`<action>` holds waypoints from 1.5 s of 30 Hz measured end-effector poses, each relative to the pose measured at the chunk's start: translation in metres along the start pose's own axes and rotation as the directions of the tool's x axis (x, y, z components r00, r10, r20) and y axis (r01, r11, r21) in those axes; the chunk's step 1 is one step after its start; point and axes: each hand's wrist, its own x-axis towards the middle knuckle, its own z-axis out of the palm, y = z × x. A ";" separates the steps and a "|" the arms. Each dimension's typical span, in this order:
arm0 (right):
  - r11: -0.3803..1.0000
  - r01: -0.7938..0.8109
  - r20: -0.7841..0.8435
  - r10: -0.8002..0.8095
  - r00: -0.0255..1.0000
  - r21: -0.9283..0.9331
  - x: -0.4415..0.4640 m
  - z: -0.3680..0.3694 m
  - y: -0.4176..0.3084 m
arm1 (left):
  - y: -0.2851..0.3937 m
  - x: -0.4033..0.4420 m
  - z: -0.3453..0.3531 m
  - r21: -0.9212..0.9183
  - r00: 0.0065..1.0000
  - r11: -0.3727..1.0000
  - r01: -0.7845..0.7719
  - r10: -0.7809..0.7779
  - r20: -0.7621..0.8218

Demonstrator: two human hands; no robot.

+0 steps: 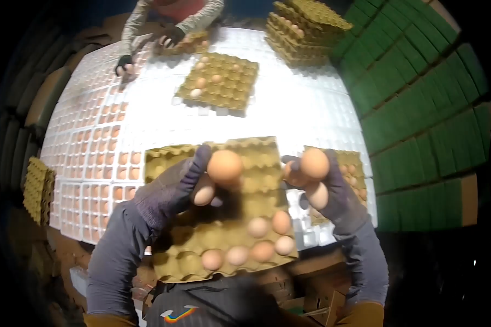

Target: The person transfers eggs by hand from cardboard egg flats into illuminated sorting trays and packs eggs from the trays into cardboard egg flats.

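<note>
Gloved in dark purple, my left hand (175, 182) is closed around eggs: a brown egg (225, 166) at the fingertips and a paler egg (203, 191) lower in the palm. It hovers over a yellowish pulp egg tray (188, 237) in front of me, whose near right part carries several eggs (262, 251). To the right, my right hand (335, 188), also gloved, grips a brown egg (314, 163), a paler egg (316, 195) below it and another egg (294, 174) at its left. Part of a second pulp tray (350, 158) with eggs shows behind that hand.
White plastic trays (95, 188) filled with eggs cover the table's left side. A pulp tray (232, 82) with a few eggs lies farther back. Stacked trays (305, 32) stand at the far right, green boxes (420, 120) beyond. Across the table, a co-worker's gloved hand (124, 66) holds eggs.
</note>
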 end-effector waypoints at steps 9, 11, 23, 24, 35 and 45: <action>0.981 -0.192 0.099 0.192 0.977 -0.008 0.085 0.106 -0.033 | -0.079 -0.085 -0.194 -0.090 0.900 0.969 -0.231 0.177 -0.397; 0.958 -0.042 0.204 0.103 0.974 -0.283 0.136 0.145 -0.044 | -0.105 -0.099 -0.255 -0.040 0.822 0.980 -0.196 0.141 -0.552; 0.123 0.568 0.576 0.307 0.758 -0.814 0.352 0.282 0.112 | -0.207 0.021 -0.255 0.940 0.879 0.297 0.170 0.385 -0.281; 0.121 0.559 0.566 0.315 0.762 -0.820 0.354 0.284 0.118 | -0.207 0.020 -0.259 0.940 0.872 0.293 0.172 0.399 -0.284; 0.245 0.474 0.516 0.147 0.844 -0.846 0.394 0.294 0.148 | -0.172 0.047 -0.390 0.901 0.785 0.398 0.173 0.496 -0.370; 0.444 0.285 0.294 -0.050 0.954 -0.849 0.405 0.284 0.111 | -0.217 0.125 -0.356 0.973 0.583 0.173 0.152 0.779 -0.230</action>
